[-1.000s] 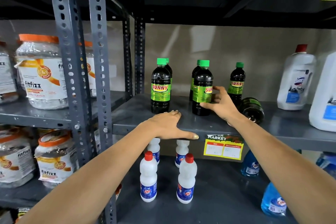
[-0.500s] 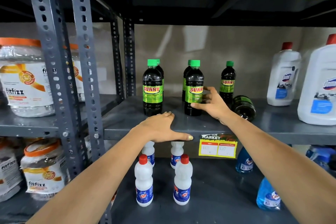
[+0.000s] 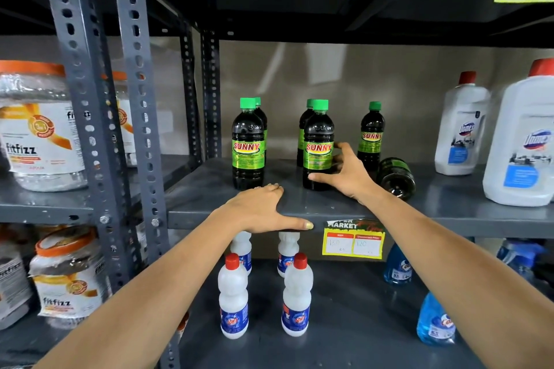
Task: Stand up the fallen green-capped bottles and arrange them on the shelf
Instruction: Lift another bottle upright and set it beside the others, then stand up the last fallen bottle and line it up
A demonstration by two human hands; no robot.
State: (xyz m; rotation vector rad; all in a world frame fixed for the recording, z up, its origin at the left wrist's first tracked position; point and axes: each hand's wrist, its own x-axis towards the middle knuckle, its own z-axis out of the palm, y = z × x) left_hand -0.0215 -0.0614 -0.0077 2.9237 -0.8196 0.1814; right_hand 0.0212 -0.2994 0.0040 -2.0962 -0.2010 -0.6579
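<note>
Bottles with green caps stand on the grey shelf in front of you: one at the near left, one at the near middle, and a smaller-looking one farther right. Behind each of the two near bottles a second bottle is almost wholly hidden; you see only a sliver of cap and shoulder of the far-left one and the far-middle one. One fallen bottle lies on its side at the right of the group with its base toward you, so its cap is out of sight and its label is hard to read.

Your right hand curves around the lower part of the near middle bottle, thumb across the front low down and fingers reaching round its right side; the fingertips are partly hidden, so how firmly you grip cannot be told. Your left hand lies flat and spread on the shelf's near edge, thumb stretched along the front lip, holding nothing.

Below the lip hangs a yellow price tag, its top cut by your right forearm and its handwriting faint. White red-capped bottles stand on the lower shelf; the far pair is half hidden behind your left hand.
</note>
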